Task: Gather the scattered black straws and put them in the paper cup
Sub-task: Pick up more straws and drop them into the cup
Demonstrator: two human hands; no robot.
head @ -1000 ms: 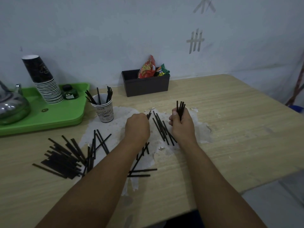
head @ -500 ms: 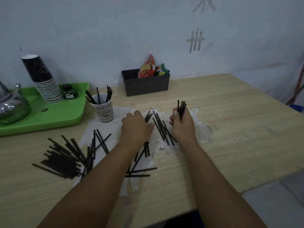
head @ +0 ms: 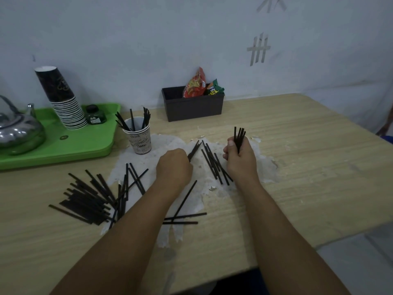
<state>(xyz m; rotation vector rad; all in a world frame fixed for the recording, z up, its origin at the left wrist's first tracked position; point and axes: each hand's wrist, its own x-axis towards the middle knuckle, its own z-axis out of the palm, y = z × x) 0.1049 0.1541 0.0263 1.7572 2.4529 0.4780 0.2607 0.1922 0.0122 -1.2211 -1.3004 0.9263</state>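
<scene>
A white printed paper cup (head: 140, 138) stands upright at mid-table with several black straws (head: 133, 122) sticking out of it. My right hand (head: 239, 157) is closed around an upright bundle of black straws (head: 239, 135). My left hand (head: 174, 167) is fisted on the table, gripping black straws whose ends (head: 194, 150) poke out toward the far right. Between my hands lie several loose straws (head: 214, 163). A big pile of straws (head: 89, 198) lies at the left, and a few more (head: 184, 218) sit beside my left forearm.
A green tray (head: 63, 145) at the left holds a metal kettle (head: 18, 130), a stack of paper cups (head: 63, 103) and a small dark bottle (head: 95, 116). A dark box (head: 192, 107) with snack packets stands at the wall. White torn patches mark the wooden table (head: 308, 167).
My left hand went from a fist to flat, reaching toward the straws, and has closed again on straws. The right hand has stayed in place with its bundle.
</scene>
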